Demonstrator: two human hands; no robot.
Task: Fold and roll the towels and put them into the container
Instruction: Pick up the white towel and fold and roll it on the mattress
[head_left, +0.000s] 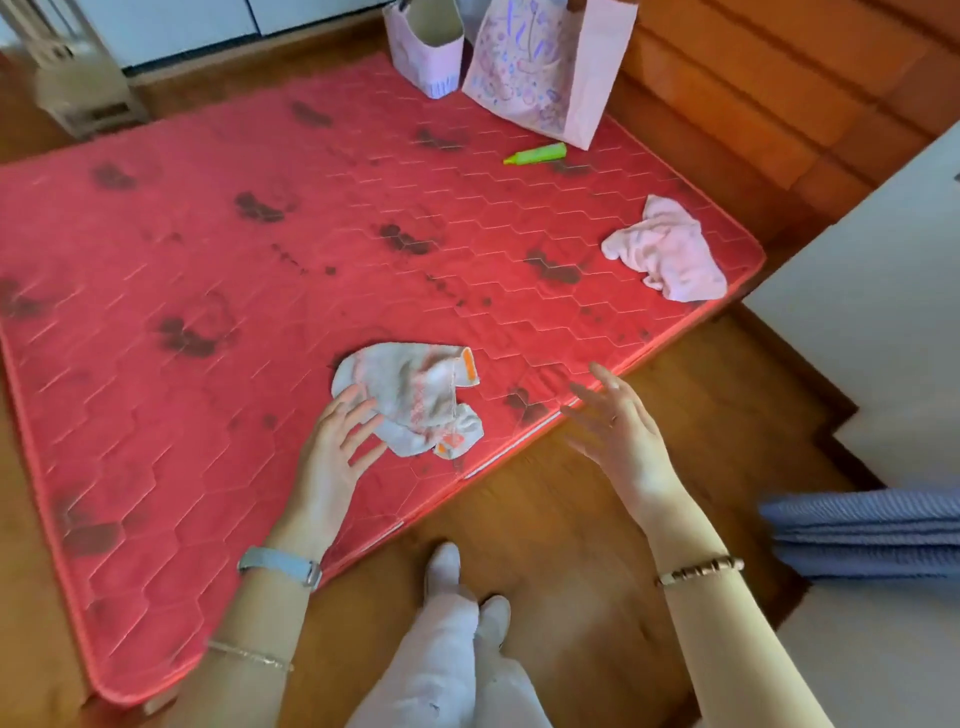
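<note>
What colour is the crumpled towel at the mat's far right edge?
Pale pink towel, clearest in the head view.

left wrist: grey watch band (280, 565) | right wrist: beaded bracelet (698, 570) | pale trousers (447, 670)

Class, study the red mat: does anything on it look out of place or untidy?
Yes. Two towels lie crumpled, not rolled: the white towel under the left hand and the pink towel at the mat's far right edge. A green tube lies loose beside the bag.
</note>
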